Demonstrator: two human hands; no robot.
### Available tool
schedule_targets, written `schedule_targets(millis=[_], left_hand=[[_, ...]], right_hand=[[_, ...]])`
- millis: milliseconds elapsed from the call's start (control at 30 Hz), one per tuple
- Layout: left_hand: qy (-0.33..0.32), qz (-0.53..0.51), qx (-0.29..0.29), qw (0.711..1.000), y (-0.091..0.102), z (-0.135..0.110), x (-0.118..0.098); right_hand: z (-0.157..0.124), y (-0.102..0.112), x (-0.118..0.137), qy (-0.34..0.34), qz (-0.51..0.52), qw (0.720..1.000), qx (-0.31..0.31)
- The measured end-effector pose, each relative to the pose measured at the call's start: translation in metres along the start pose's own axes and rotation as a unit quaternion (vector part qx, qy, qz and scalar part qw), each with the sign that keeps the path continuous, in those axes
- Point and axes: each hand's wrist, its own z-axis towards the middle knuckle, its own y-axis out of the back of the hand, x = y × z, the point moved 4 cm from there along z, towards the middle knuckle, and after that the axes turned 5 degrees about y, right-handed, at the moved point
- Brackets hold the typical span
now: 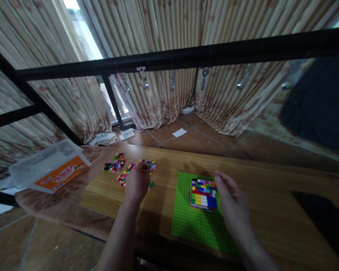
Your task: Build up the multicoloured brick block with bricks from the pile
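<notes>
My left hand (138, 182) reaches into the loose piles of small coloured toy bricks (121, 177) on the left side of the table. Its fingertips are drawn together over the bricks, and what they pinch, if anything, is too small to make out. A block built of multicoloured bricks (203, 194) stands on a green studded baseplate (183, 218). Just right of that block hovers my right hand (233, 197), its fingers loosely bent and apart, with nothing visible in them. A small green brick (151, 184) lies right of my left hand.
The wooden table (161, 210) runs across the view. A clear plastic box with an orange label (62, 175) stands left of it. A dark flat object (319, 214) lies at the right. Beyond are a black metal rail (169, 56), curtains (166, 30) and tiled floor.
</notes>
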Motion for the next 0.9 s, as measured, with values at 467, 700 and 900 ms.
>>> schedule_targets(millis=[467,700,900], left_hand=[[-0.204,-0.317,0.201,0.904,-0.021,-0.068,-0.078],[-0.228,-0.309,0.189,0.904,-0.028,-0.074,-0.084],[-0.198,-0.314,0.191,0.909,-0.036,-0.074,-0.082]], right_hand=[[0.002,0.001,-0.001,0.009,0.053,0.998,-0.013],[0.0,-0.005,0.0,0.006,0.066,0.998,0.011],[-0.003,-0.007,0.0,0.014,0.066,0.997,0.027]])
